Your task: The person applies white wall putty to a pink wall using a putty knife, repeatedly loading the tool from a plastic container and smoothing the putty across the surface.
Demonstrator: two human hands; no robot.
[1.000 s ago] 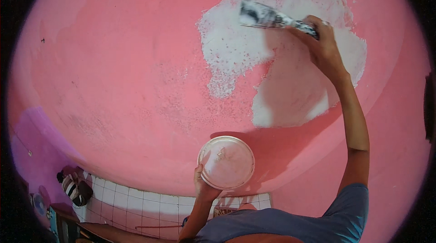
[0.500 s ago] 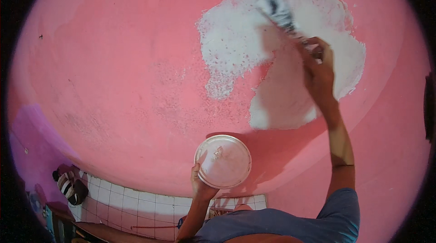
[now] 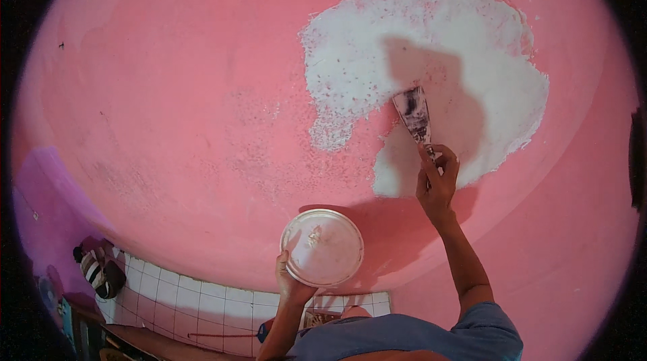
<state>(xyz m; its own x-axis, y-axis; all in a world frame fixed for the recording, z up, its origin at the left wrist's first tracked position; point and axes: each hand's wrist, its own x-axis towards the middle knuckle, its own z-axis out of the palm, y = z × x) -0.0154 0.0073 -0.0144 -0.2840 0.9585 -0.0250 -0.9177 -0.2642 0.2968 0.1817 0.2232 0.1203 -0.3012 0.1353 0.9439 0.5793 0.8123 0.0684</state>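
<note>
My right hand [image 3: 439, 182] grips the handle of a putty knife [image 3: 414, 113], its blade pointing up and smeared with white and dark residue. The blade lies in front of a large white coated patch [image 3: 350, 44] on the pink wall [image 3: 182, 105]; whether it touches the wall I cannot tell. My left hand [image 3: 292, 281] holds a round whitish lid [image 3: 330, 253] by its lower left rim, thumb on the top face. A small lump of pale paste [image 3: 313, 236] sits on the lid. The shadow of my right hand and the knife falls across the patch.
White wall tiles [image 3: 202, 300] run along the bottom left. A striped bag-like bundle [image 3: 101, 272] lies at the lower left, near a fan [image 3: 47, 292] and dark wooden furniture [image 3: 87, 331]. A thin red stick [image 3: 222, 335] crosses the tiled area. The left corner wall [image 3: 47, 206] is purple.
My right hand has brought the putty knife down and slightly left from the upper part of the white patch. The lid in my left hand has shifted slightly left and down.
</note>
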